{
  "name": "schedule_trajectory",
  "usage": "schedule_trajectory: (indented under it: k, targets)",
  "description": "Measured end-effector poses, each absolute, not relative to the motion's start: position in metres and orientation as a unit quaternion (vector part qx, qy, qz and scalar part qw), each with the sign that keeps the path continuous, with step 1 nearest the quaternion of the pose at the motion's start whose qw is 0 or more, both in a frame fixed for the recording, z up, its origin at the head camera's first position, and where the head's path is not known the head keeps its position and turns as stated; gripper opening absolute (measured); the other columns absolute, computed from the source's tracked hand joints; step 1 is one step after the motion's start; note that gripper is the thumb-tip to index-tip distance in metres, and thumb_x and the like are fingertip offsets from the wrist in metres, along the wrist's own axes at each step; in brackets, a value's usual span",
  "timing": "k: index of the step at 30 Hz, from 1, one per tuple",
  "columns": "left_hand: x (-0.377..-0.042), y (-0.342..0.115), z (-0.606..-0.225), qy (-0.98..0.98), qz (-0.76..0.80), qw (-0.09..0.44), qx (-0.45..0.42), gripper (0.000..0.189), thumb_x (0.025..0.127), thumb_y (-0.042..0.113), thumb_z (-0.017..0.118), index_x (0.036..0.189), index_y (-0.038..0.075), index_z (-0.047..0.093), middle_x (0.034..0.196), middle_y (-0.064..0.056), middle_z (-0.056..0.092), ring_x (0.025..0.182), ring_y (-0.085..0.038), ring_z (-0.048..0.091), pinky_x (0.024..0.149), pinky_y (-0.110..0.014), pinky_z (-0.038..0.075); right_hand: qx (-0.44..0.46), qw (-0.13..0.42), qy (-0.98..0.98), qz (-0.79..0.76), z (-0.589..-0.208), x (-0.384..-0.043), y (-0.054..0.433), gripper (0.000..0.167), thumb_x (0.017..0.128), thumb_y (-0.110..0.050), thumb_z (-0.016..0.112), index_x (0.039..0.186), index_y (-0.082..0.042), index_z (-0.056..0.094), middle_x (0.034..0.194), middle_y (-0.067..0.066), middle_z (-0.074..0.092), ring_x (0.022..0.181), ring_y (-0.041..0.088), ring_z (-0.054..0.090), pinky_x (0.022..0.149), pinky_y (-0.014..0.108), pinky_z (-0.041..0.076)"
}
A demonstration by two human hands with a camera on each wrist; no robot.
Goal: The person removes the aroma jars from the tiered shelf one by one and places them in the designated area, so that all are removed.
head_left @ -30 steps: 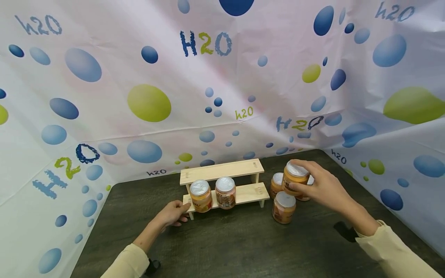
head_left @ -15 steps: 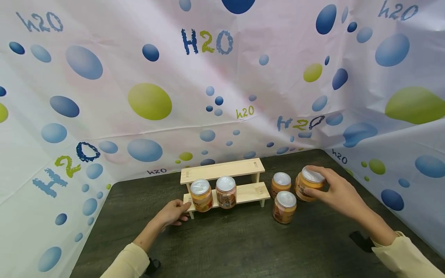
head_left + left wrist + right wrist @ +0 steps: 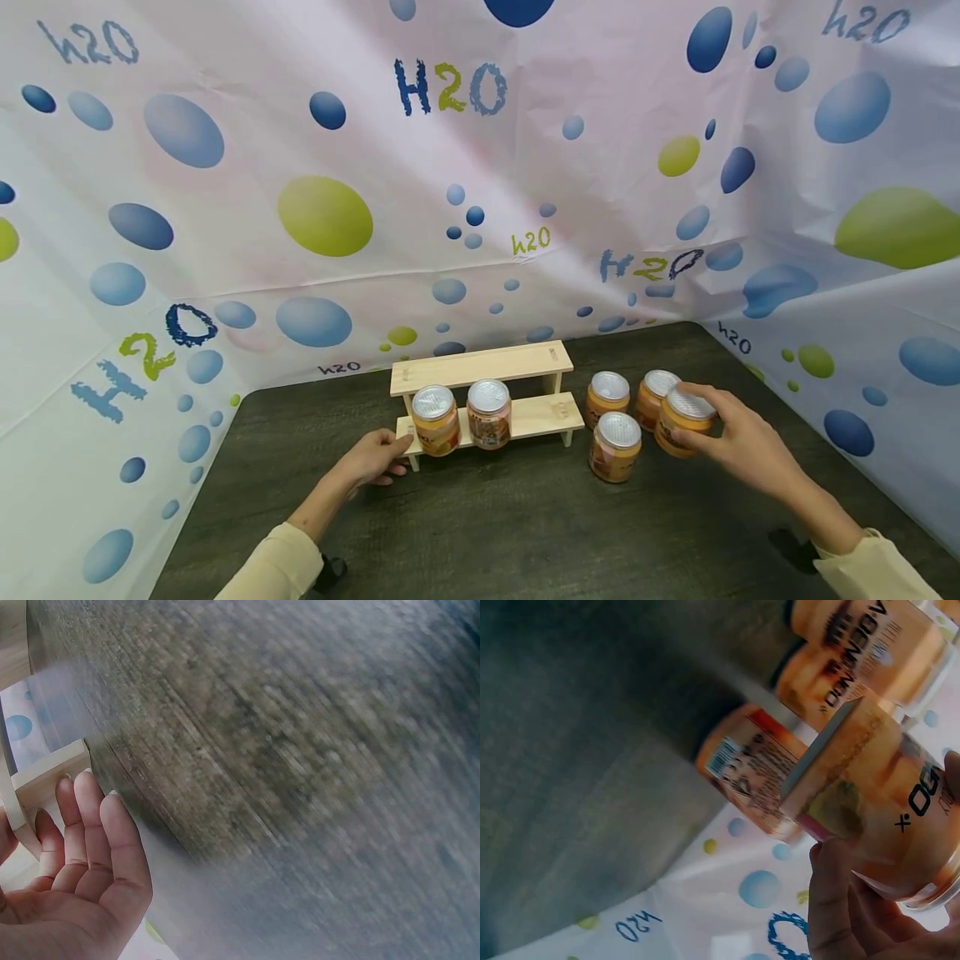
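A two-tier wooden rack stands on the table. My left hand pinches the left end of its lower step, thumb on top; in the left wrist view the other fingers lie beside the wood. My right hand grips an orange-labelled can with a silver lid, thumb and fingers on either side. Similar cans stand nearby: a front one, a back-left one and a back-right one. Whether the held can touches the table I cannot tell.
Two more cans, a left one and a right one, stand on the lower step. The upper step rises behind them. A printed white sheet hangs behind the dark table.
My right hand has carried its can rightward and down, from above the group to its right side, uncovering the back-right can. My left hand has stayed at the rack.
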State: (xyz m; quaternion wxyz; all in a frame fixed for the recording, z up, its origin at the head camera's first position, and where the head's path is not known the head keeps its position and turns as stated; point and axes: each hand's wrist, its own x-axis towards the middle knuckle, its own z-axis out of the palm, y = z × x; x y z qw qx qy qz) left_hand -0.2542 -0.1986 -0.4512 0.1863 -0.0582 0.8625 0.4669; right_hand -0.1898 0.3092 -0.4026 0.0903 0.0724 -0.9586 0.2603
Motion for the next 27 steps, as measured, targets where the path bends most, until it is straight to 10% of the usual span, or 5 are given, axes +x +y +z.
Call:
schedule_trajectory:
  k: [27]
  targets:
    - [-0.255, -0.199, -0.451, 0.863, 0.465, 0.187, -0.062, 0.032, 0.106, 0.036, 0.05, 0.096, 0.005, 0.055, 0.1, -0.012, 0.069, 0.082, -0.019, 0.068, 0.069, -0.036, 0.055, 0.046, 0.046, -0.961, 0.27, -0.449, -0.193, 0.307, 0.075, 0.089, -0.048, 0.074, 0.146, -0.011, 0.045, 0.137, 0.034, 0.05, 0.11, 0.052, 0.06, 0.07, 0.055, 0.052]
